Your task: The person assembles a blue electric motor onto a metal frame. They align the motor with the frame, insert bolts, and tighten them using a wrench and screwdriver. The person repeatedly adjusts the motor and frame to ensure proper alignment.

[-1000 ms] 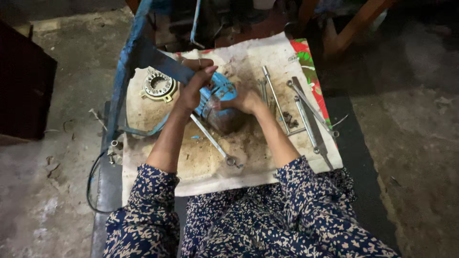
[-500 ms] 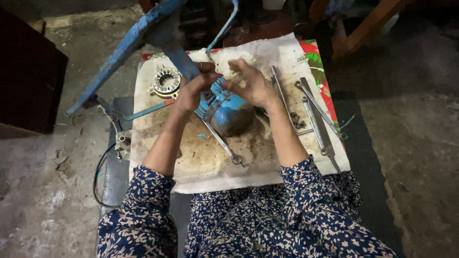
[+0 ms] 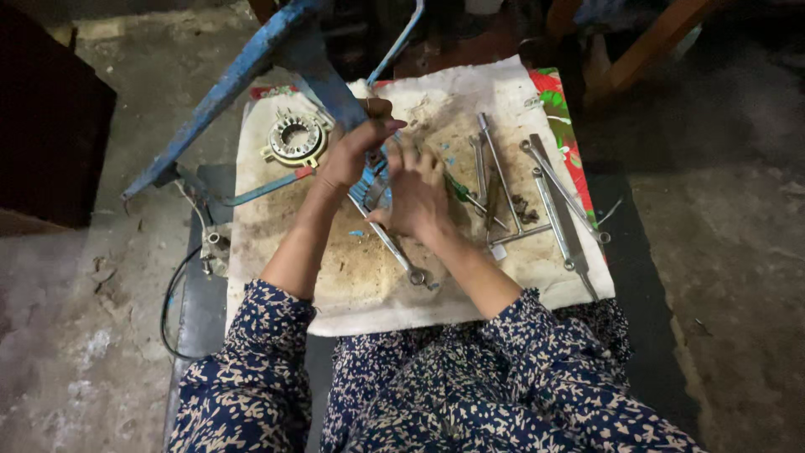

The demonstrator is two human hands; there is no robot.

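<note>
Gripping the blue part (image 3: pixel 375 180) between them, the left hand (image 3: pixel 352 151) and right hand (image 3: pixel 415 193) were both closed on it; a slip could have dropped it onto the wrench (image 3: pixel 394 252) just below, scattering spanners (image 3: pixel 549 210) to the right.

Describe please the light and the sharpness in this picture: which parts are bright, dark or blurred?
Head view: the white cloth is the brightest area and the wrenches on it look sharp; the left hand and right hand are slightly soft; the top edge and the left side fall into deep shadow, so details there are lost; no strong glare shows.
</note>
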